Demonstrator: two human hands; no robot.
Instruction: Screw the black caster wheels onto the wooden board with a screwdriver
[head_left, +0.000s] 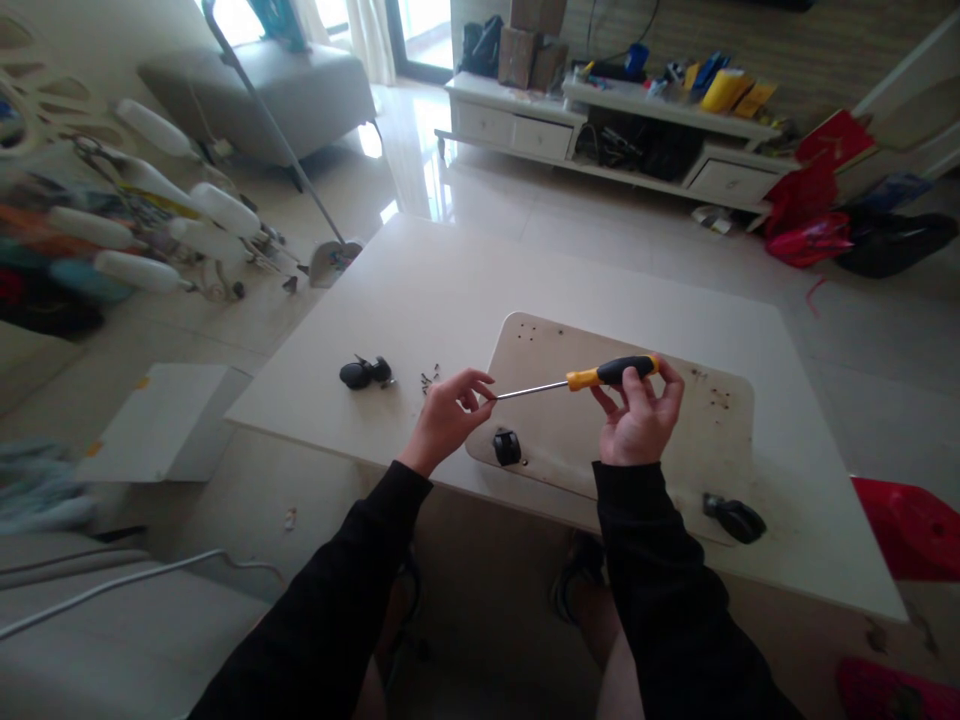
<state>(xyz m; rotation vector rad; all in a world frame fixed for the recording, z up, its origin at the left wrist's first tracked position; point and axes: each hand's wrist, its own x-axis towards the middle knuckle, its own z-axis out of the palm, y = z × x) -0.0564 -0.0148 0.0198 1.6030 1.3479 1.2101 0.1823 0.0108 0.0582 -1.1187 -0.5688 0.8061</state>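
My right hand (637,415) grips a screwdriver (611,373) by its yellow and black handle, its shaft pointing left. At the shaft's tip, the thumb and forefinger of my left hand (450,410) are pinched together; anything small between them is hidden. Below both hands lies a beige board (555,430) with rounded corners and groups of holes. One black caster (507,447) sits at the board's near left corner, another caster (735,517) at its near right. Loose screws (429,379) lie just left of my left hand, and more black casters (365,372) rest further left.
The board lies on a white table (360,300). A white box (161,425) stands on the floor at left, near a long-handled dustpan (334,262). A red plastic stool (911,525) is beside the table's right edge. A low TV cabinet (517,130) stands across the room.
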